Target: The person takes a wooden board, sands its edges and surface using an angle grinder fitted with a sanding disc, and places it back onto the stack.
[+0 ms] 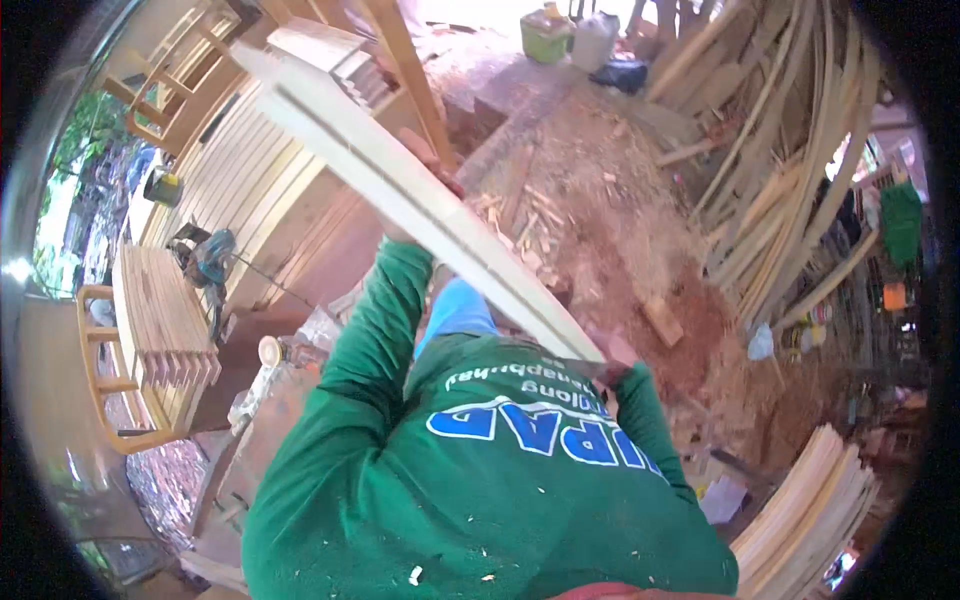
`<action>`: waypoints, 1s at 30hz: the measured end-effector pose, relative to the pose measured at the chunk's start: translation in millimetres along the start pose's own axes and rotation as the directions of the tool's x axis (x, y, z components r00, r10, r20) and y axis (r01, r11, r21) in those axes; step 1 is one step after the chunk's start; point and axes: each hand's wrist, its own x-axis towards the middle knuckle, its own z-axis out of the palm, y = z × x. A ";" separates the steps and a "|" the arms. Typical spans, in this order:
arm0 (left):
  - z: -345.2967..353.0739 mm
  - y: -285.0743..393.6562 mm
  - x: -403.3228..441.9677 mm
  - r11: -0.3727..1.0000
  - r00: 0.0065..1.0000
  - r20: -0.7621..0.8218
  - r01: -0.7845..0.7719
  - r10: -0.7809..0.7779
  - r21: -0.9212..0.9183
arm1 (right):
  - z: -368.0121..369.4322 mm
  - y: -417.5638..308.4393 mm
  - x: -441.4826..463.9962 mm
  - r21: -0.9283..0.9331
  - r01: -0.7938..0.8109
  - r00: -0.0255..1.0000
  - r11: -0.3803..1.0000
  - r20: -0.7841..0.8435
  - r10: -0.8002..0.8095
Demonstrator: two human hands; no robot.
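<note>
A long pale wooden board, or several thin ones lying together, runs slantwise from the upper left down to my chest. My left hand is wrapped round its middle, the fingers showing on the far side and the rest largely behind the wood. Near the lower end, my right hand grips the board, partly hidden by it. Both arms are in green sleeves, and the board's lower end is close to the front of my green shirt.
Slats lie in a row on a bench at the left, beside a blue power tool and stacked curved pieces. Wood scraps litter the floor ahead. Long strips lean at the right. More boards lie lower right.
</note>
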 end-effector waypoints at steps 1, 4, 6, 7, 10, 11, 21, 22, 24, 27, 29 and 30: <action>-20.2 -4.2 7.2 0.999 0.999 -0.001 0.034 -0.034 -0.024 | -1.8 13.8 25.8 -0.151 -0.004 1.000 0.989 -0.010 0.002; -98.0 -17.2 46.2 0.985 0.988 -0.010 0.151 -0.153 -0.088 | 4.8 52.8 68.3 0.192 -0.379 0.873 0.905 -0.250 0.419; -144.2 -22.9 80.7 0.969 0.978 -0.022 0.204 -0.209 -0.139 | -7.5 -14.7 89.8 0.120 -0.255 0.879 0.960 -0.385 0.281; -161.8 -19.3 103.7 0.965 0.975 -0.025 0.215 -0.222 -0.151 | -11.1 -10.7 113.0 0.206 -0.182 0.858 0.962 -0.445 0.257; -212.0 7.0 186.0 0.952 0.974 -0.020 0.215 -0.224 -0.217 | -26.4 -30.7 173.7 0.372 -0.021 0.812 0.928 -0.536 0.233; -224.5 22.9 214.7 0.951 0.972 -0.016 0.226 -0.234 -0.211 | -29.3 -70.3 190.7 0.409 -0.029 0.806 0.912 -0.531 0.263; -229.9 124.9 321.5 0.810 0.886 -0.111 0.354 -0.451 -0.467 | 45.5 -319.8 397.5 0.188 0.106 0.468 0.976 -0.876 0.118; -240.5 128.6 334.5 0.815 0.874 -0.110 0.388 -0.474 -0.431 | 50.4 -324.8 410.1 0.110 0.074 0.426 0.991 -0.902 0.068; -251.5 140.2 348.4 0.788 0.829 -0.140 0.443 -0.542 -0.428 | 51.5 -324.9 429.0 0.080 0.046 0.406 0.996 -0.912 0.055; -309.3 148.5 360.5 0.864 0.773 -0.471 0.501 -0.426 0.042 | 57.0 -321.2 451.9 0.167 -0.034 0.506 0.985 -0.847 0.161; -324.5 162.5 372.0 0.686 0.792 -0.610 0.442 0.003 0.578 | 55.3 -335.2 464.2 0.117 -0.208 0.588 0.971 -0.778 0.220; -312.3 182.1 381.5 0.449 0.805 -0.520 0.367 0.286 0.814 | 58.9 -345.4 472.4 0.157 -0.225 0.624 0.962 -0.734 0.266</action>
